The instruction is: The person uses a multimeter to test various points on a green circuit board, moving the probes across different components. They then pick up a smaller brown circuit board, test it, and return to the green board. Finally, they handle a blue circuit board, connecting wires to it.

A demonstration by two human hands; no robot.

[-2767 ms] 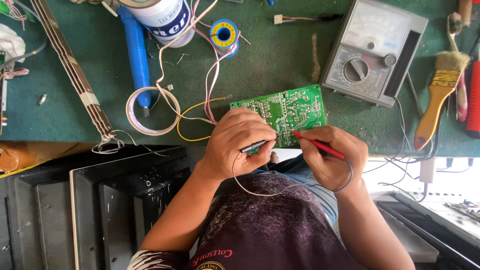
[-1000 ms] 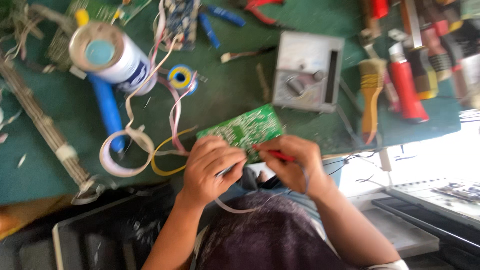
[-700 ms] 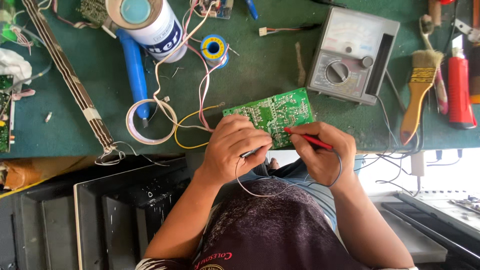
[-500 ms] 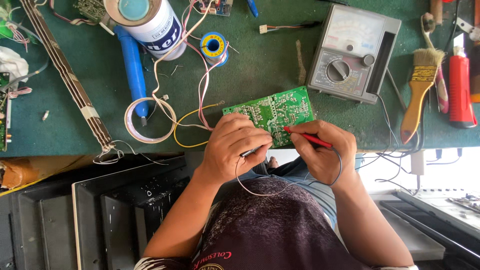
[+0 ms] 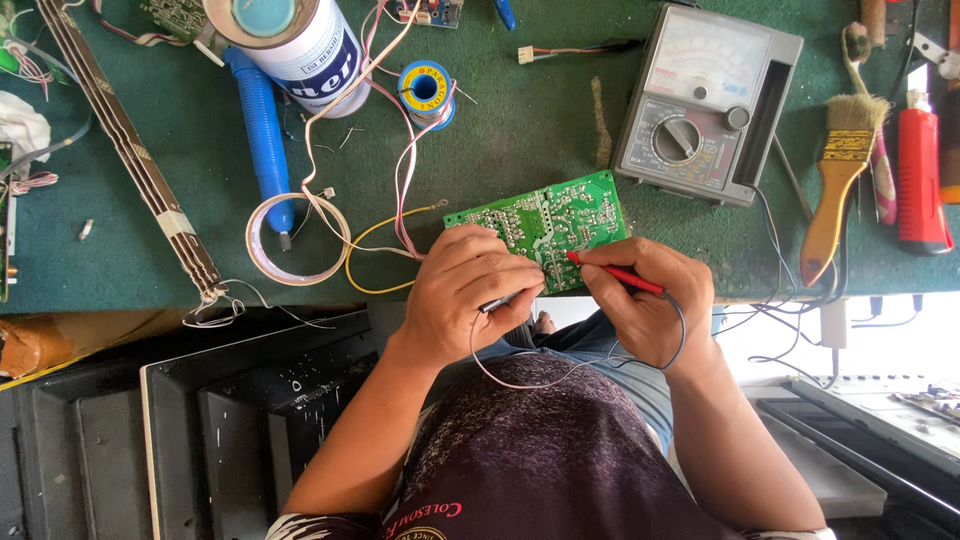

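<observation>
We see a green circuit board (image 5: 545, 222) lying at the near edge of the green table (image 5: 520, 120), solder side up, just in front of the person. The left hand (image 5: 465, 295) lies on the left part of the board, with its fingers closed around a black probe (image 5: 497, 303), of which only a short part shows under the fingers. The right hand (image 5: 650, 300) is closed on a red probe (image 5: 615, 273), held like a pen; its tip touches the board near the lower right corner. Thin leads (image 5: 560, 372) go from both hands in a loop over the person's dark shirt.

Behind the board, to the right, stands a grey analog meter (image 5: 705, 100) with a round dial, near the board but not touching it. To the right of the meter lie a brush (image 5: 835, 180) with a yellow handle and a red tool (image 5: 920, 180).

To the left of the board there is a ring of tape (image 5: 297, 238), and yellow and pink wires (image 5: 385, 235) run from the board's left edge. A blue pump tool (image 5: 262, 135) lies with its tip inside the ring. Further back stands a white can (image 5: 290, 40) with a pale blue lid; the lid hides its content, so we cannot tell what is inside. Beside it sits a small blue spool (image 5: 427, 92) with solder wound on it. A long narrow strip (image 5: 135, 165) lies slanted on the left side of the table.
</observation>
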